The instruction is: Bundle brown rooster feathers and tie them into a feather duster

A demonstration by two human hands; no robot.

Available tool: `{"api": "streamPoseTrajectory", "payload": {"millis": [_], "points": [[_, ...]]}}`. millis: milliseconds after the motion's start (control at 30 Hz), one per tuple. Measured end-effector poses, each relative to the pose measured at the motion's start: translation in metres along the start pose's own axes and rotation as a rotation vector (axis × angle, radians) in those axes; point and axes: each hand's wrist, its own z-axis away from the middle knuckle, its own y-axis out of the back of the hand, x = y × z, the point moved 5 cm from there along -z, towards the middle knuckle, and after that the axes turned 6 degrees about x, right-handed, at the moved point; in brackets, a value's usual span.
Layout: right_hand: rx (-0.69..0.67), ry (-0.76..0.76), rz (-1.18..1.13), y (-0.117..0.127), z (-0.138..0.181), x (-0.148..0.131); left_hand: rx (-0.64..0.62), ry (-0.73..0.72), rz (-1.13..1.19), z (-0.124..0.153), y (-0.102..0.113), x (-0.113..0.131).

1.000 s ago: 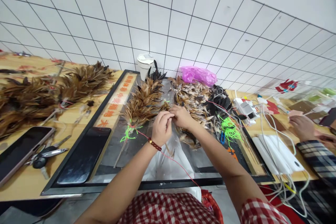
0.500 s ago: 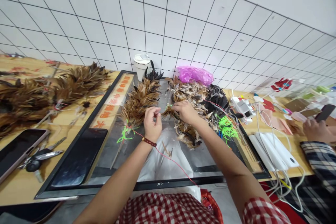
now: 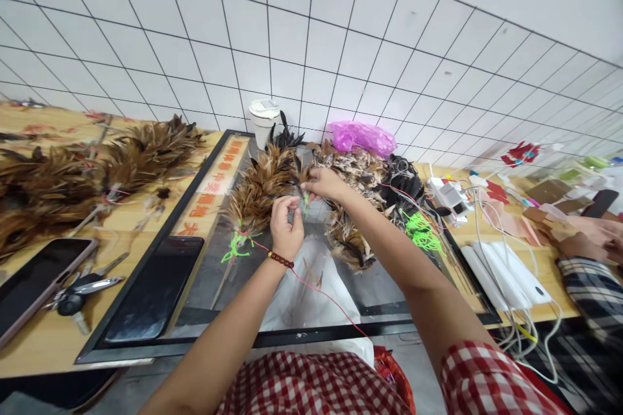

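Observation:
My right hand [image 3: 327, 183] pinches a small bunch of feathers [image 3: 300, 174], dark at the tip, with a bit of green string [image 3: 305, 200] at its lower end. Close beside it, my left hand [image 3: 286, 225] is closed with fingers curled toward the thumb; what they hold, if anything, is hidden. Behind the left hand lies a feather duster [image 3: 263, 178] of brown and black feathers, with green ties [image 3: 237, 243] around its stick [image 3: 221, 285]. A thin red string [image 3: 326, 295] runs from those ties past my left wrist to the near edge. Right of my hands spreads a loose feather pile [image 3: 353, 233].
A black-framed board [image 3: 272, 338] lies under the work, with a black phone [image 3: 153, 288] on it. Behind stand a white lidded cup [image 3: 264, 120] and a pink plastic bag [image 3: 363, 137]. Green strings [image 3: 422, 232] and white power banks [image 3: 511, 275] lie rightward, near another person's plaid sleeve [image 3: 591, 288].
My right hand has moved left and slightly up from the feather pile, bringing the small bunch to my left hand. The other person's hands at the far right have also moved.

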Motion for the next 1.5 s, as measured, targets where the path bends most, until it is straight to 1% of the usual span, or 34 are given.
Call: {"api": "streamPoseTrajectory", "payload": {"millis": [33,67,100,167,233,300,333,433,500,533,600,633,700,767,833,900,967,1033,1100,1133,1167,1233,1300,1367,1400,1433,1467,1500], "points": [[-0.034,0.014,-0.032,-0.004,0.003,-0.001,-0.003,0.0,0.003,0.0,0.0,0.001],[-0.04,0.043,-0.002,-0.004,0.008,-0.002,-0.007,0.0,0.004,0.001,0.0,0.001],[-0.031,0.081,0.083,-0.003,0.015,-0.001,-0.012,-0.001,0.003,0.001,0.0,0.002],[-0.009,0.146,0.332,0.003,0.032,0.004,-0.023,-0.008,0.003,0.002,0.0,0.004],[-0.092,0.171,0.504,0.004,0.053,0.015,-0.029,-0.015,0.008,0.001,0.0,0.006],[-0.159,0.183,0.574,0.0,0.071,0.027,-0.023,-0.015,0.016,0.001,0.0,0.006],[-0.16,0.178,0.593,-0.002,0.078,0.033,-0.02,-0.012,0.019,0.001,-0.001,0.006],[-0.091,0.157,0.601,-0.007,0.086,0.045,-0.034,0.0,0.028,0.002,-0.003,0.003],[0.027,0.14,0.49,-0.004,0.086,0.048,-0.064,0.013,0.032,0.003,-0.006,0.001],[0.102,0.113,0.372,0.0,0.085,0.049,-0.083,0.029,0.034,0.004,-0.007,-0.001],[0.226,-0.004,0.012,0.008,0.085,0.052,-0.122,0.093,0.048,0.005,-0.01,-0.004],[0.244,-0.08,-0.2,0.01,0.086,0.054,-0.142,0.141,0.063,0.006,-0.011,-0.006],[0.2,-0.215,-0.579,0.006,0.09,0.055,-0.193,0.271,0.114,0.007,-0.015,-0.011],[0.124,-0.287,-0.808,-0.001,0.095,0.05,-0.254,0.444,0.194,0.011,-0.02,-0.015],[0.102,-0.312,-0.902,-0.006,0.099,0.046,-0.288,0.621,0.289,0.015,-0.024,-0.019],[0.134,-0.309,-0.918,-0.01,0.1,0.045,-0.293,0.744,0.368,0.018,-0.026,-0.02],[0.196,-0.281,-0.902,-0.012,0.1,0.044,-0.309,0.818,0.408,0.02,-0.029,-0.019],[0.237,-0.238,-0.875,-0.015,0.099,0.044,-0.389,0.87,0.419,0.023,-0.032,-0.018],[0.252,-0.189,-0.826,-0.017,0.097,0.046,-0.479,0.89,0.407,0.026,-0.035,-0.016],[0.261,-0.159,-0.768,-0.017,0.097,0.047,-0.488,0.889,0.393,0.026,-0.035,-0.016],[0.271,-0.12,-0.671,-0.016,0.098,0.048,-0.462,0.885,0.377,0.025,-0.034,-0.017],[0.261,-0.006,-0.367,-0.012,0.099,0.046,-0.332,0.881,0.355,0.02,-0.027,-0.021],[0.158,0.142,-0.022,-0.015,0.102,0.04,-0.2,0.883,0.356,0.015,-0.021,-0.024],[0.014,0.253,0.222,-0.021,0.106,0.035,-0.134,0.879,0.374,0.012,-0.019,-0.027],[-0.034,0.281,0.287,-0.024,0.107,0.033,-0.119,0.876,0.382,0.012,-0.018,-0.028],[-0.046,0.288,0.316,-0.024,0.108,0.032,-0.114,0.874,0.389,0.012,-0.019,-0.028],[-0.02,0.274,0.308,-0.023,0.108,0.03,-0.114,0.873,0.396,0.012,-0.019,-0.028],[0.036,0.24,0.258,-0.019,0.107,0.03,-0.119,0.874,0.4,0.013,-0.02,-0.027]]}}
